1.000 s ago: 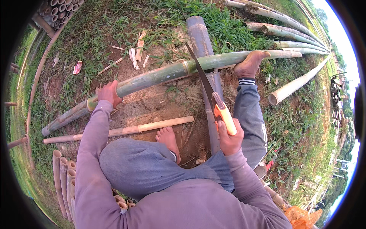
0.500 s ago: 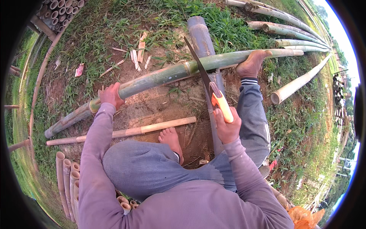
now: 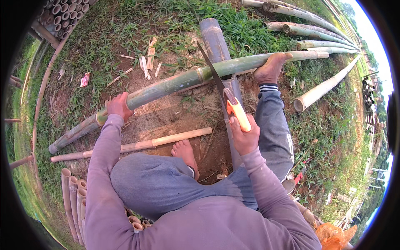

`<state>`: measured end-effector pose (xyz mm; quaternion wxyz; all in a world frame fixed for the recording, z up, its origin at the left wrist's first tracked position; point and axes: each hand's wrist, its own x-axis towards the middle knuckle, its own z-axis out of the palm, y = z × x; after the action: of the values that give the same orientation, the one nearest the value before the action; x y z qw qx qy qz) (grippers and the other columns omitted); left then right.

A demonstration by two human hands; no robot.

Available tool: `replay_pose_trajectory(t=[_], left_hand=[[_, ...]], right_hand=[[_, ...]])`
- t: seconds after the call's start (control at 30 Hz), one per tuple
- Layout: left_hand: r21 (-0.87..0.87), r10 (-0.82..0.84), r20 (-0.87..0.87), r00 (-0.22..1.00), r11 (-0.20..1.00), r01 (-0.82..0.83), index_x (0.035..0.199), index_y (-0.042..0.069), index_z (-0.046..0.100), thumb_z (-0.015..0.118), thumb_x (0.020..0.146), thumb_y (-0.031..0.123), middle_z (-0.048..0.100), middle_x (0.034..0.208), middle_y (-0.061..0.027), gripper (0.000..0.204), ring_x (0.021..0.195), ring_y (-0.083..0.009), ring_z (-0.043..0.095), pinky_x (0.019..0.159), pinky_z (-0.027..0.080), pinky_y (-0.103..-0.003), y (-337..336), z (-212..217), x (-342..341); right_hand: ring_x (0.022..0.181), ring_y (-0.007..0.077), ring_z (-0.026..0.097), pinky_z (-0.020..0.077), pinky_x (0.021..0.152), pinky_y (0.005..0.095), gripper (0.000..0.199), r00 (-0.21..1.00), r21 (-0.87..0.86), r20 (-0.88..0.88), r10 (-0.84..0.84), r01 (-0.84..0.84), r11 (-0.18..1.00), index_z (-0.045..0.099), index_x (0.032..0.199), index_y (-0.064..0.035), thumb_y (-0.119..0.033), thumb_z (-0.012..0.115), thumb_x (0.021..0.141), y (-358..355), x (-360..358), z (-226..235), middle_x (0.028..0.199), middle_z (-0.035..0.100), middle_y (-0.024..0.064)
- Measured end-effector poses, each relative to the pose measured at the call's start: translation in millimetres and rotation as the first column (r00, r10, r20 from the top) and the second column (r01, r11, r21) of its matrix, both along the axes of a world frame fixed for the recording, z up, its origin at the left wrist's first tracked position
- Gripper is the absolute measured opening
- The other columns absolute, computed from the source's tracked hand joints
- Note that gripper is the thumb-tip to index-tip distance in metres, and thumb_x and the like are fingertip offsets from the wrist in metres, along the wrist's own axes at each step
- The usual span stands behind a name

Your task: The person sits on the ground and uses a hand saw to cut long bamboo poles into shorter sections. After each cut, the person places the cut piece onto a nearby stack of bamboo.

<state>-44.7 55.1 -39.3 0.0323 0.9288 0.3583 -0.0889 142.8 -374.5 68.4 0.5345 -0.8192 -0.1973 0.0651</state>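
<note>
A long green bamboo pole point(image 3: 166, 86) slants across the view, resting over a grey bamboo log point(image 3: 215, 41). My left hand point(image 3: 120, 106) is wrapped round the pole left of its middle, near a node. In my right hand point(image 3: 245, 136) is the orange-and-cream handle of a handsaw point(image 3: 217, 80). The dark blade lies across the pole just right of a node, its tip pointing up and away; any cut under it cannot be made out. My bare right foot point(image 3: 270, 70) presses on the pole to the right of the blade.
A thin, pale bamboo pole point(image 3: 166, 140) lies on the ground before my left foot point(image 3: 186, 155). Several cut pieces point(image 3: 73, 200) stand at lower left. Long poles point(image 3: 321, 31) lie at upper right, another pole point(image 3: 316, 91) below them. An orange net bag point(image 3: 333, 235) sits at lower right.
The saw and my right hand have shifted slightly up and left across the pole. My left hand keeps its grip. The whole view has moved a little.
</note>
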Motion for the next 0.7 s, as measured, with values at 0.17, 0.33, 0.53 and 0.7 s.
replay_pose_trajectory(t=[0.17, 0.33, 0.53, 0.7], left_hand=[[0.003, -0.009, 0.045, 0.999, 1.0, 0.009, 0.121, 0.021, 0.063, 0.093, 0.073, 0.031, 0.072, 0.119, -0.0068, 0.057, 0.115, -0.034, 0.071, 0.099, 0.053, -0.052, -6.2, -2.2, 2.4], [-0.05, 0.019, 0.016, 1.0, 0.999, -0.018, 0.121, 0.021, 0.063, 0.093, 0.073, 0.03, 0.073, 0.119, -0.0067, 0.057, 0.115, -0.0334, 0.071, 0.098, 0.054, -0.052, -2.7, -3.0, 17.5], [-0.009, 0.014, -0.046, 0.999, 1.0, -0.015, 0.121, 0.02, 0.061, 0.095, 0.072, 0.033, 0.074, 0.122, -0.0065, 0.061, 0.118, -0.0328, 0.072, 0.098, 0.055, -0.052, -0.4, 3.7, 12.2], [-0.098, -0.036, -0.067, 0.997, 0.995, 0.03, 0.118, 0.016, 0.059, 0.095, 0.071, 0.03, 0.074, 0.122, -0.0117, 0.061, 0.116, -0.038, 0.072, 0.097, 0.057, -0.053, 2.3, 7.9, 17.2]], right_hand=[[0.07, 0.0153, 0.072, 0.0554, 0.065, 0.0311, 0.018, 0.997, -0.008, -0.044, -0.063, 0.063, 0.998, 0.072, 0.106, 0.0028, -0.01, 0.08, 0.097, -81.2, -52.1, 23.8, 0.081, 0.074, 0.0098], [0.063, 0.0219, 0.069, 0.053, 0.061, 0.0373, 0.028, 0.997, -0.081, 0.076, -0.014, 0.02, 0.997, 0.071, 0.099, -0.0002, -0.026, 0.082, 0.097, 44.5, 51.6, 9.0, 0.071, 0.069, 0.0146], [0.067, 0.0248, 0.073, 0.0556, 0.064, 0.0378, 0.024, 0.995, -0.032, 0.102, -0.008, 0.011, 0.999, 0.071, 0.102, 0.0004, -0.021, 0.083, 0.096, -16.4, -15.9, 12.3, 0.077, 0.072, 0.0133], [0.069, 0.0205, 0.071, 0.0549, 0.065, 0.034, 0.027, 0.982, -0.054, 0.189, 0.026, -0.017, 0.998, 0.072, 0.107, 0.0021, -0.021, 0.081, 0.098, -59.5, -32.8, 2.5, 0.084, 0.072, 0.0106]])
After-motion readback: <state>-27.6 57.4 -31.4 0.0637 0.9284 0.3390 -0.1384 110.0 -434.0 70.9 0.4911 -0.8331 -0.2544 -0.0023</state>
